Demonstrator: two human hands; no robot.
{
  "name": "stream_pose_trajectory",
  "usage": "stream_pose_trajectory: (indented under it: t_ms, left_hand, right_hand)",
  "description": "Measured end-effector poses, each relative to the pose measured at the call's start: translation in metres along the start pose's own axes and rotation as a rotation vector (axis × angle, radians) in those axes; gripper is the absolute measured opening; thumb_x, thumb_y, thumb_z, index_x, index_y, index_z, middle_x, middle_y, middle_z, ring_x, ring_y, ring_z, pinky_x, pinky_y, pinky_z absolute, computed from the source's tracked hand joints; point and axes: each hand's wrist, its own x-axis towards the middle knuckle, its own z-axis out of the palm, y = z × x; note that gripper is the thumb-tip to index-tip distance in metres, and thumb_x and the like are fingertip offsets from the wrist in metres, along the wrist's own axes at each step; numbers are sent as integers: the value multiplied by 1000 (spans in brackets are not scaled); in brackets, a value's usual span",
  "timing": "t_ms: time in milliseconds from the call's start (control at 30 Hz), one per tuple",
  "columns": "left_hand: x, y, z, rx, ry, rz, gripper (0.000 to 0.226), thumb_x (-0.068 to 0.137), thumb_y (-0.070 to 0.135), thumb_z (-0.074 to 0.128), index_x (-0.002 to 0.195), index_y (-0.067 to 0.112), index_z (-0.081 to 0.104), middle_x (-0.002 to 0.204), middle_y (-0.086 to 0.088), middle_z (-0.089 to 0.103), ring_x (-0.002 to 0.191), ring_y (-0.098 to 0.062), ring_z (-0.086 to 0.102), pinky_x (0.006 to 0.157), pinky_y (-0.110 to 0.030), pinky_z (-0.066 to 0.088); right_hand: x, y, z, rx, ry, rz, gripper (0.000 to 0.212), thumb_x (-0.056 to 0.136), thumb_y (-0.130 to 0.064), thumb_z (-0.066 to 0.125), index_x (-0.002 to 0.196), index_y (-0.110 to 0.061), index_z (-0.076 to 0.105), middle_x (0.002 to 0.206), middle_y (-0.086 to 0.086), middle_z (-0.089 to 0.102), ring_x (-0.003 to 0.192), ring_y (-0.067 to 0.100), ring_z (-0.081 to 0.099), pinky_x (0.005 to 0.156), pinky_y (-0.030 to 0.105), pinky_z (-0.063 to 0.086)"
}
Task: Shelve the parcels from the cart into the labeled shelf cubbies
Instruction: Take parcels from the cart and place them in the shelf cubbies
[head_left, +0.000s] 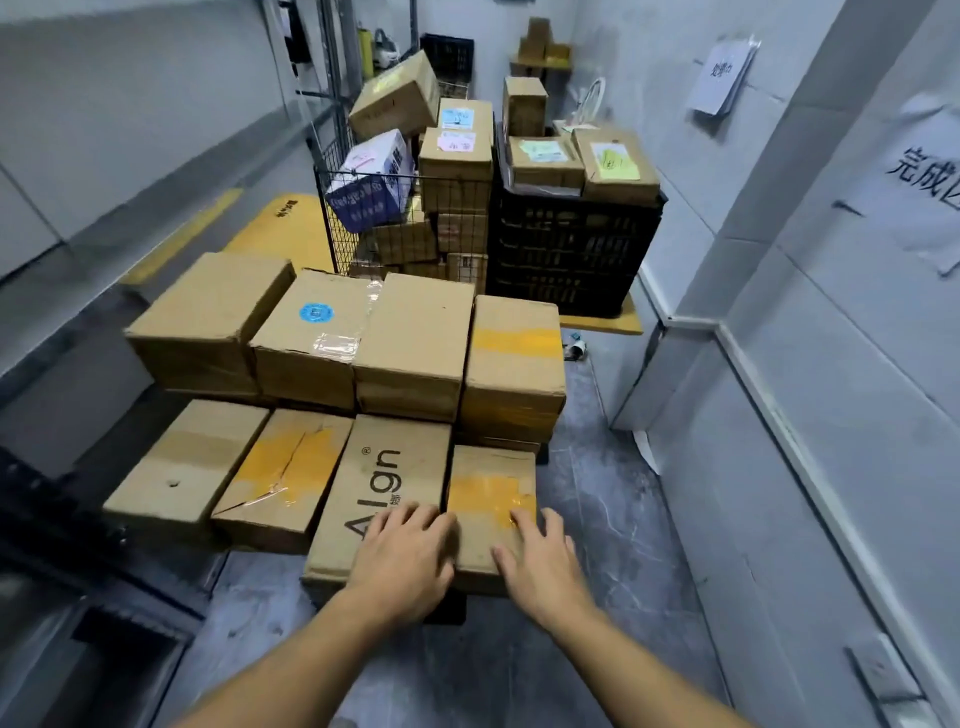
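Yellow-taped box (491, 483) sits at right end of front row, touching Algn box (384, 483). Left hand (410, 545) lies flat on Algn box at seam, right hand (540, 556) flat on yellow-taped box; fingers spread, nothing gripped. Probably stiff cardboard, light enough for 2 hands (tape patch looks slick); grip by side faces. Taller row 2 directly behind; wire cage (332, 223) and black crate (571, 249) beyond.

The left hand (410, 553) is lying flat on the near end of the Algn box (387, 467), fingertips reaching the seam beside the taped box (488, 478). The right hand (540, 558) is resting on that taped box, fingers straight. Beyond, a wire cart (332, 218) and a black crate (571, 249) are holding parcels.
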Motion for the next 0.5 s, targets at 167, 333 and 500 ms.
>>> stream_pose_trajectory:
  t_ms: [167,333,500]
  left_hand:
    - [5,-3,3,22,-2,18,53,89,52,38,139,35,38,145,6,39,138,-20,25,114,-41,18]
    - [7,-1,8,-35,-11,-18,50,89,55,40,135,37,38,144,5,34,136,-20,23,113,-42,22]
    - [12,1,5,-117,8,-71,42,90,53,42,129,38,47,139,10,41,135,-16,25,114,-41,21]
  right_hand:
    - [6,13,13,276,-42,46,57,97,-45,56,148,-41,28,148,5,39,129,24,48,100,34,41]
    - [10,15,19,443,-5,103,62,94,-46,62,146,-43,29,146,7,44,128,26,48,94,32,40]
    - [11,14,19,497,11,118,69,94,-40,64,151,-45,25,145,8,42,129,27,46,93,31,37]
